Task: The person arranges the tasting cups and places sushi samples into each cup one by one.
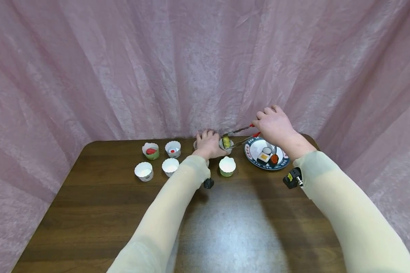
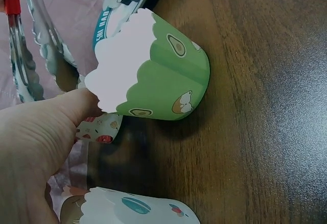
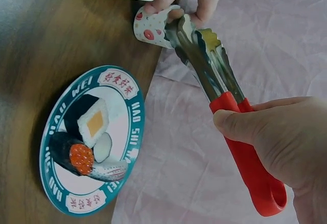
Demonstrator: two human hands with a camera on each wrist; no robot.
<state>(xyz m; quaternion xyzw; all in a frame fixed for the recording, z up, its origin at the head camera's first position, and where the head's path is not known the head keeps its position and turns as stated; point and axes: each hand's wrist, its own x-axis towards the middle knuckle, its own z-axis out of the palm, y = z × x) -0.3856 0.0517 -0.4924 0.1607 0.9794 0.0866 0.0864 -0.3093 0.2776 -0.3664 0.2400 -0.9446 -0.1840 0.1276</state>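
My right hand [image 1: 274,123] grips metal tongs with red handles [image 3: 242,147]. Their scalloped tips are around a yellow-green piece of food [image 1: 226,142], at the mouth of a white paper cup with red fruit prints [image 3: 152,28]. My left hand [image 1: 210,145] pinches the rim of that same cup between thumb and fingers. A green paper cup with avocado prints [image 2: 171,70] stands just in front of it. Close by on the right lies a blue-rimmed plate [image 3: 50,183] bearing a square sushi piece [image 3: 88,120], a roe-topped sushi [image 3: 76,157], a pale round slice [image 3: 102,147] and a silvery piece [image 3: 110,171].
Several paper cups stand left of my hands. A green one [image 1: 155,156] contains a red piece [image 1: 151,151], and another cup [image 1: 172,153] has a small red-and-white item inside. Two more cups, one white [image 1: 144,177], sit in front. A pink curtain [image 1: 191,68] hangs behind the wooden table [image 1: 123,212].
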